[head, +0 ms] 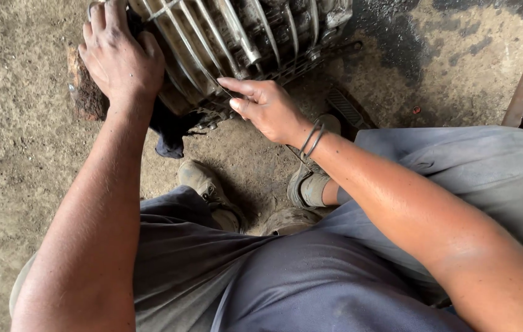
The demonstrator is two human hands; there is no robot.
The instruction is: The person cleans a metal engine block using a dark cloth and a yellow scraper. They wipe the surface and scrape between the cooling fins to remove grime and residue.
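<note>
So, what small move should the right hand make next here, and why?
Probably slide the right hand further along the finned metal casing: its fingertips only touch the lower fins, while the left hand is already pressed flat on the casing's side, steadying it.

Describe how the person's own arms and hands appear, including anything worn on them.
Both arms are bare from above the elbow down, with no sleeves in view and no gloves. The left hand carries no jewellery. Beside the right hand, thin dark wire-like bangles circle the wrist. Both hands look grimy.

Left grip (120,58) flat; right grip (267,107) — pinched
</note>
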